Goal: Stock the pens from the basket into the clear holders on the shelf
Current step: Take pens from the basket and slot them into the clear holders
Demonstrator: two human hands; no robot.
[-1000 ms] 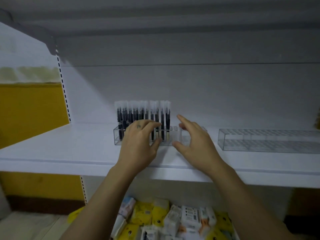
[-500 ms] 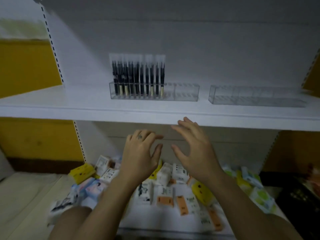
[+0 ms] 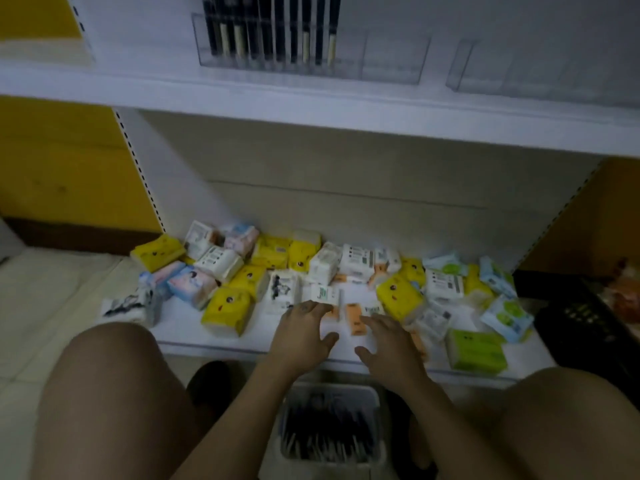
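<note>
Hands (image 3: pixel 302 336) (image 3: pixel 389 346) lower now, near basket (image 3: pixel 332 389).

Both forearms stretched forward side by side; the left grip (image 3: pixel 304 336) and right grip (image 3: pixel 391 344) hung palm-down, fingers loosely spread, holding nothing.

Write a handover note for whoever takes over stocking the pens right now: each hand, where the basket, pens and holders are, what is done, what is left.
Hands: left hand open and empty; right hand open and empty. Both are low, just above the basket.
Basket: on the floor between the knees, with many pens in it.
Done: left holder on the upper shelf has its left part filled with pens.
Left: its right part is empty, and the right holder looks empty. Pick up pens from the basket and fill both.
</note>
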